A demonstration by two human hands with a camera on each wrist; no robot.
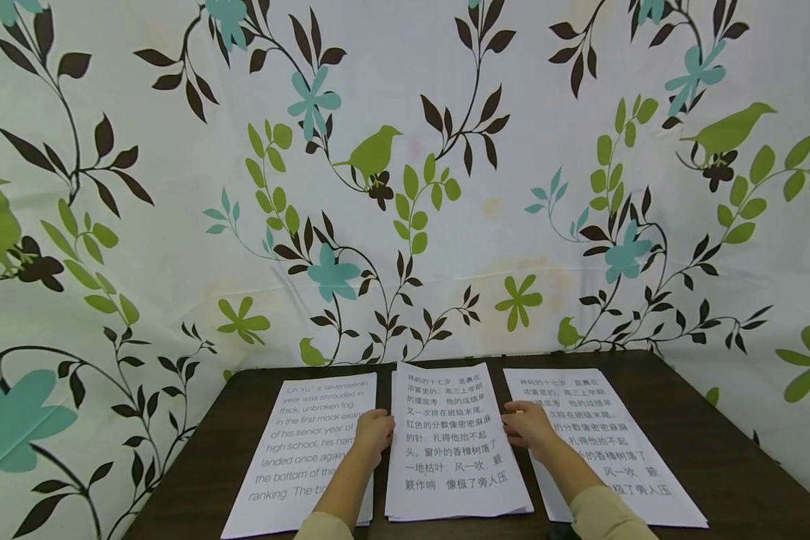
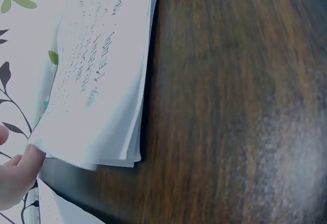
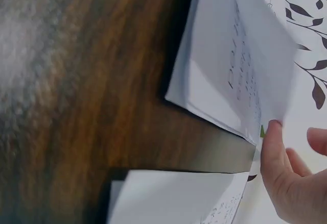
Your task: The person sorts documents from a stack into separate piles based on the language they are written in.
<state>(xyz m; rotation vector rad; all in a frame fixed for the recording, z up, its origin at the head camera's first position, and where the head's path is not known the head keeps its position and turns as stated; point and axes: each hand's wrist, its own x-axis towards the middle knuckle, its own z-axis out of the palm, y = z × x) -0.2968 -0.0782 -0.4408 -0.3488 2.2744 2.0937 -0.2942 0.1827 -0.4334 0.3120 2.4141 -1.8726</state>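
A stack of white sheets with large printed Chinese text [image 1: 439, 499] lies on the dark table between both hands. At its left edge is the left hand [image 1: 375, 431], its fingers touching the paper's side; the left wrist view shows the fingertips at the lifted edge of the upper sheets, thumb apart. On the opposite side, the right hand [image 1: 529, 425] touches the right edge. In the right wrist view, one extended finger [image 3: 274, 140] meets a raised, bending top sheet [image 3: 271, 66], while the thumb stands away from it. Lower sheets stay flat on the table.
To the left lies a stack of sheets with English text [image 1: 270, 517]; to the right, another with Chinese text [image 1: 648, 506]. The left forearm covers part of the English one, the right forearm part of the other. Behind the dark wooden table [image 1: 182, 480] hangs a patterned cloth [image 1: 445, 240].
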